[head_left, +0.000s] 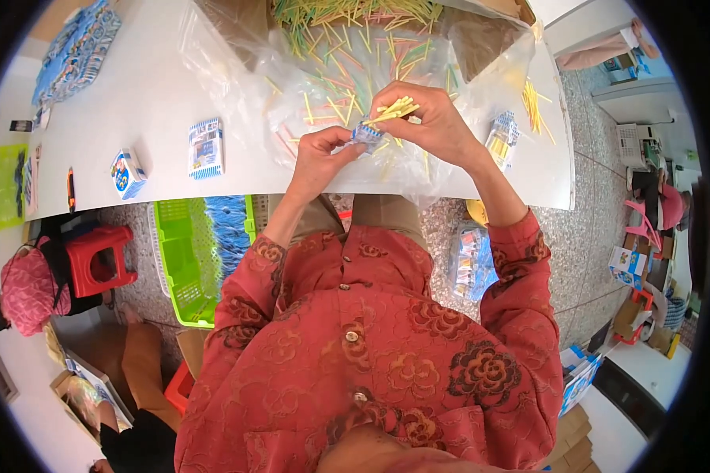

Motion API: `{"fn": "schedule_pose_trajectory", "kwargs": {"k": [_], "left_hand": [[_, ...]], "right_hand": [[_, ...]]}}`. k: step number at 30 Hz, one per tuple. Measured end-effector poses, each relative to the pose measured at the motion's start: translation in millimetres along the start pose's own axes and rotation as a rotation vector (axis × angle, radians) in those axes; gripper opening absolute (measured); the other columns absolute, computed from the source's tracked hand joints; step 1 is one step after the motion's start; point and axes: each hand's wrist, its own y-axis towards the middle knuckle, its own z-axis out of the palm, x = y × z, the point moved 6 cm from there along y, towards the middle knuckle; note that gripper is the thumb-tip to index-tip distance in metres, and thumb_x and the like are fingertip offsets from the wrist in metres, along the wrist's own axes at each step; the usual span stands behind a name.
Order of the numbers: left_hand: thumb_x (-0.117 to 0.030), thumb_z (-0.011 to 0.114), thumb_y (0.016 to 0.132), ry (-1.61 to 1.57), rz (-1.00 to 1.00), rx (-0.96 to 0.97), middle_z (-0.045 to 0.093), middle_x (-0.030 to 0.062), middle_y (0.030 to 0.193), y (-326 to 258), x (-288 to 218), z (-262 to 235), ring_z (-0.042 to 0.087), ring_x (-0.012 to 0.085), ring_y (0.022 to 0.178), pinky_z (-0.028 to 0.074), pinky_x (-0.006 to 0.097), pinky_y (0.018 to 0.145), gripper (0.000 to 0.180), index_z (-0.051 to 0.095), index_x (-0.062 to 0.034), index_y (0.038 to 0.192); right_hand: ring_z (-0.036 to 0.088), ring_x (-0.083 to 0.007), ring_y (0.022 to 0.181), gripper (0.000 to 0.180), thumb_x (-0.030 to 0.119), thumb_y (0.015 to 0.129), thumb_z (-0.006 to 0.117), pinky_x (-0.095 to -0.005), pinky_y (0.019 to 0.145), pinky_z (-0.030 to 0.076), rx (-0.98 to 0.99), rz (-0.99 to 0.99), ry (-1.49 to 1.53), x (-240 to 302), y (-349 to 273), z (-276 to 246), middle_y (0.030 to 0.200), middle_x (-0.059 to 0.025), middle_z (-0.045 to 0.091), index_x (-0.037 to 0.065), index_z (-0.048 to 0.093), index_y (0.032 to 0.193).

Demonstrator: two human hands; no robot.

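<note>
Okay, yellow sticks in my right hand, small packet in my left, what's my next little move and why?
Probably ease the yellow sticks into the blue-and-white packet: your right hand holds the bunch close by the packet in your left hand, and most of their length shows outside it.

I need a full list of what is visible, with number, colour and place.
Table: one, white, ahead.
Held packet: one, blue-white, centre.
Held sticks: several, yellow, centre.
Loose sticks: uncountable, yellow, green, pink, mostly far table.
Plastic sheeting: count unclear, transparent, central table.
Table packets: three, blue-white, two left, one right.
Patterned pile: one, blue, far left.
Slim tool: one, orange-black, left table.
Basket: at least one, green, floor left.
Stool: one clearly, red, left.
Co-workers: at least three, varied clothing, both sides.
Shirt: one, red, lower centre.
Left fingers: on held packet.
Right fingers: on held sticks.
</note>
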Motion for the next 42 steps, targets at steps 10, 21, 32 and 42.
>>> {"fn": "schedule_pose_trajectory", "kwargs": {"k": [10,21,32,42], "left_hand": [[-0.004,0.068,0.078,0.093,0.023,0.008,0.065,-0.0004,0.075,13.7,-7.2,2.5,0.053,0.0034,0.067,0.042,0.021,0.062,0.009,0.067,0.0000,0.085],[-0.001,0.065,0.081,0.185,0.046,-0.008,0.063,-0.0021,0.079,37.6,-3.0,-6.4,0.053,0.0031,0.070,0.044,0.019,0.063,0.007,0.065,0.0009,0.088],[-0.003,0.065,0.080,0.464,0.024,0.001,0.060,-0.0022,0.076,48.5,-10.8,0.5,0.051,0.0057,0.069,0.042,0.021,0.065,0.012,0.066,0.0009,0.092],[0.000,0.059,0.085,0.016,0.050,0.008,0.064,0.0007,0.086,29.7,-9.2,-1.7,0.055,0.0049,0.075,0.044,0.020,0.069,0.015,0.062,0.0028,0.100]], "right_hand": [[0.052,-0.0053,0.073,0.014,0.004,0.081,0.063,-0.0214,0.063,0.043,0.059,0.102,-0.101,-11.5,7.3,-6.5,0.086,-0.0002,0.057,0.002,0.063,0.095],[0.054,-0.0120,0.085,0.024,0.019,0.093,0.051,-0.0264,0.075,0.044,-0.095,-0.034,-0.191,-37.4,27.9,-16.1,0.094,-0.0052,0.060,0.003,0.066,0.101],[0.049,-0.0223,0.116,0.039,0.023,0.094,0.046,-0.0334,0.098,0.038,-0.062,-0.094,-0.157,-51.7,20.0,-1.9,0.126,-0.0129,0.051,0.003,0.047,0.128],[0.052,-0.0068,0.088,0.031,0.013,0.088,0.057,-0.0237,0.078,0.043,-0.309,-0.031,0.398,-60.4,-6.8,-5.5,0.096,-0.0079,0.057,0.001,0.050,0.117]]}}
